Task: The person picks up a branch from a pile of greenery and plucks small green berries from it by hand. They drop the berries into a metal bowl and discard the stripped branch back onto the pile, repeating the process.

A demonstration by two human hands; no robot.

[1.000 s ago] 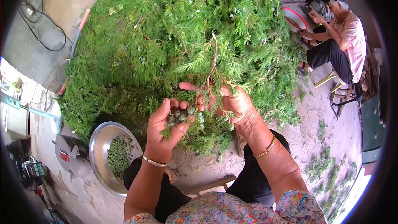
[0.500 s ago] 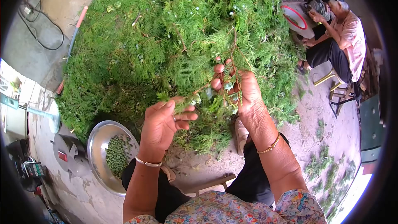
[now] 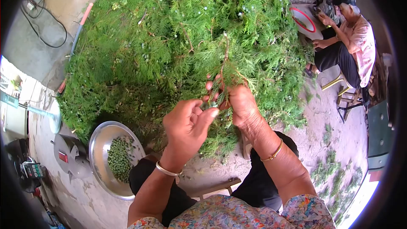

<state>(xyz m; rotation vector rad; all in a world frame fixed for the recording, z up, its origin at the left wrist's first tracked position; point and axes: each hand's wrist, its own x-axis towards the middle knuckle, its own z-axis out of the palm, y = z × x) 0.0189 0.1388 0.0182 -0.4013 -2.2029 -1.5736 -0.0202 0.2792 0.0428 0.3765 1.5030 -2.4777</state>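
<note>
My right hand (image 3: 242,104) is closed around a cypress branch (image 3: 224,59), whose reddish-brown stem points away from me. Green sprigs and small pale-green cones hang from it near my fingers. My left hand (image 3: 188,123) meets it from the left, thumb and fingers pinched at a small green cone (image 3: 213,104) on the branch. The fingertips partly hide what they grip. Below and beyond both hands spreads a big heap of cypress branches (image 3: 140,59) dotted with bluish cones. Left of my knees stands a metal basin (image 3: 96,150) holding many picked green cones (image 3: 121,159).
At the right, another person (image 3: 356,42) sits on a low seat beside a red-rimmed tray (image 3: 303,19). Loose sprigs (image 3: 335,178) lie on the floor at the lower right. A pale blue fan (image 3: 55,116) stands at the left, and a black cable (image 3: 46,29) lies at upper left.
My left hand has moved right and turned inward, reaching the branch at my right fingers. My right hand has shifted slightly left and down with the branch.
</note>
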